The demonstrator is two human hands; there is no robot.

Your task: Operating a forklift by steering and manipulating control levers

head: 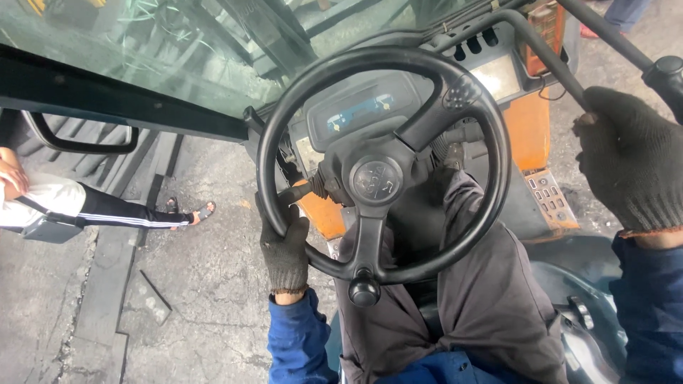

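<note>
Left hand (286,250): gloved, its grip curling around the steering wheel (384,165) rim at lower left.
Right hand (632,160): gloved, grip clenching a black lever (541,44) at right.
Wheel: sitting above the lap.

Matt black plastic steering wheel (384,167); dark knitted cloth gloves on both hands; rough grey concrete floor (192,284).

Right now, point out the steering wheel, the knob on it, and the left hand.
steering wheel (498,142): head view, right side of the rim.
knob (364,291): head view, its round top.
left hand (284,245): head view, back of the glove.
</note>
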